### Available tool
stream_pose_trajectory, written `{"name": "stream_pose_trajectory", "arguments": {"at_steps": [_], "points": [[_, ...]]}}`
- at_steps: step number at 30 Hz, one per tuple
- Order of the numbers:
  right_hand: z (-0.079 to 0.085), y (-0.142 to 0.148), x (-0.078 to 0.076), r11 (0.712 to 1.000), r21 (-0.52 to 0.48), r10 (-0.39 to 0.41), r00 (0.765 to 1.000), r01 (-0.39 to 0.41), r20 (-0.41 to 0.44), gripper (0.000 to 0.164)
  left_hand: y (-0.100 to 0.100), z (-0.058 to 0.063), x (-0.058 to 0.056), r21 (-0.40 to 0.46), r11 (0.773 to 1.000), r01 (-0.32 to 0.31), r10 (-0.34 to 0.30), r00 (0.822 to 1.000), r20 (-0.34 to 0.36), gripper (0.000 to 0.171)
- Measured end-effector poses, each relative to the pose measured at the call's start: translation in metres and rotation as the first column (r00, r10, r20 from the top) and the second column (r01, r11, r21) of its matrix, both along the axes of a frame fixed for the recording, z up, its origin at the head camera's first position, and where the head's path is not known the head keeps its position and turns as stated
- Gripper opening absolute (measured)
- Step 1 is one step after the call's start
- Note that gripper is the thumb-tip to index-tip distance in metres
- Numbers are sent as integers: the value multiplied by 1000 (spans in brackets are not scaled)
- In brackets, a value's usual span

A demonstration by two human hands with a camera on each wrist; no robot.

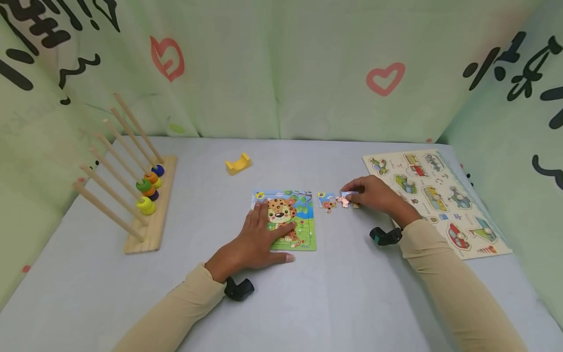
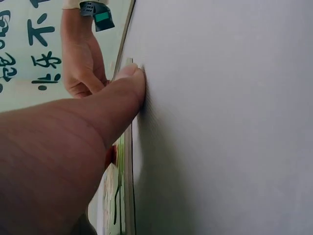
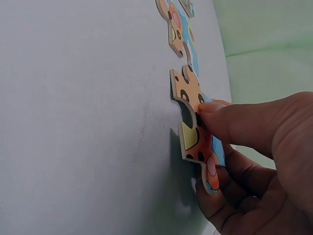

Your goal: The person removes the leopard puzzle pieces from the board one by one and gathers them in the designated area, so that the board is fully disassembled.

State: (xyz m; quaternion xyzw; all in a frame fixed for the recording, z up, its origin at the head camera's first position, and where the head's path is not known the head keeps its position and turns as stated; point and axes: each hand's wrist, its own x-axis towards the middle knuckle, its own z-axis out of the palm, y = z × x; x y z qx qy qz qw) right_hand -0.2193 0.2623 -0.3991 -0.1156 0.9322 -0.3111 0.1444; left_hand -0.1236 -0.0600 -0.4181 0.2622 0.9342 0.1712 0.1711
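My left hand (image 1: pixel 259 239) rests with spread, straight fingers on a small puzzle board (image 1: pixel 309 234) showing a spotted leopard cub. Its thumb (image 2: pixel 117 100) reaches past the board's near edge in the left wrist view. To the right of the board, my right hand (image 1: pixel 376 195) pinches a jigsaw piece (image 3: pixel 199 142) with spots, a yellow corner and a pink ear, held close to the table. Just beside it is another spotted piece (image 3: pixel 185 89); my thumb reaches over its border. A separate blue piece with an ear (image 1: pixel 327 201) lies between that one and the board.
A wooden peg stand (image 1: pixel 160 225) with coloured beads stands at the left. A yellow curved block (image 1: pixel 239 164) lies at the back. At the right is a large picture board (image 1: pixel 413 200) with vehicle shapes, partly under my right forearm. Printed curtains (image 1: pixel 277 73) hang around the table.
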Motion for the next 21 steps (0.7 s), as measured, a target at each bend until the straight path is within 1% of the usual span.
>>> {"name": "stream_pose_trajectory", "arguments": {"at_steps": [3, 7, 10, 12, 14, 16, 18, 21], "points": [[0, -1, 1, 1000, -2, -11, 1000, 11, -5, 22, 0, 2, 0, 1, 1000, 12, -12, 1000, -18, 75], [0, -4, 2, 1000, 15, -17, 1000, 17, -6, 23, 0, 3, -2, -25, 999, 48, -49, 999, -23, 75], [-1, -5, 2, 1000, 30, -6, 1000, 7, -29, 24, 2, 3, -4, 6, 997, 70, -71, 997, 18, 74], [-1, -5, 2, 999, 43, -3, 999, 5, -43, 24, 4, 3, -6, 47, 996, 72, -75, 996, 57, 74], [-1, -5, 2, 998, 56, -7, 998, 10, -56, 24, 6, 3, -6, 81, 995, 66, -72, 994, 78, 72], [-1, -6, 2, 998, 64, -24, 998, 28, -63, 22, 8, 3, -6, 101, 993, 56, -63, 996, 70, 70], [1, -8, 2, 997, 63, -38, 997, 43, -73, 22, 9, 3, -6, 107, 993, 52, -57, 997, 47, 70], [4, -13, 1, 998, 39, -52, 995, 56, -86, 24, 10, 2, -5, 103, 993, 51, -53, 998, 18, 76]]}}
